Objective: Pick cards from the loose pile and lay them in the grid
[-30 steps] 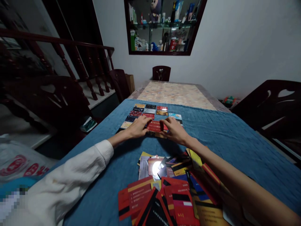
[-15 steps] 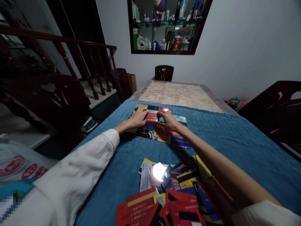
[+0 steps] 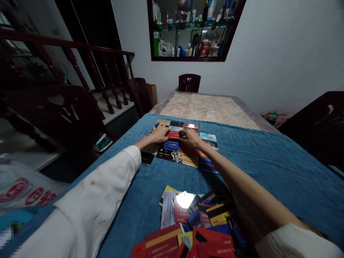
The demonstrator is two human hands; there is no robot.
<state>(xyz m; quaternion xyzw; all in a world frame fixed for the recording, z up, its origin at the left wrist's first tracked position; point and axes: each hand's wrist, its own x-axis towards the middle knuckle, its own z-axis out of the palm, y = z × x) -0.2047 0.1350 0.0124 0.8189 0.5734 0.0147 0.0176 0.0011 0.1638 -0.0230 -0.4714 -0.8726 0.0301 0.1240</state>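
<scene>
Rows of plastic cards are laid out on the blue cloth (image 3: 258, 157). A red card (image 3: 173, 134) with pale print lies among them, between my two hands. My left hand (image 3: 160, 134) has its fingers bent at the card's left edge. My right hand (image 3: 190, 138) grips its right edge with thumb and fingers drawn together, covering some cards beneath. Just nearer are a blue card (image 3: 171, 145), a black VIP card (image 3: 166, 154) and a yellow VIP card (image 3: 187, 160). A light blue card (image 3: 207, 136) shows to the right of my right hand.
A loose heap of cards, with a red card (image 3: 162, 243) at its front, lies close to me under my right forearm. Dark wooden chairs (image 3: 189, 83) surround the table (image 3: 204, 105). A white plastic bag (image 3: 27, 182) is at the left.
The fingers of my right hand have closed in around the card's right edge and the red card appears to lie flatter. The view has shifted slightly.
</scene>
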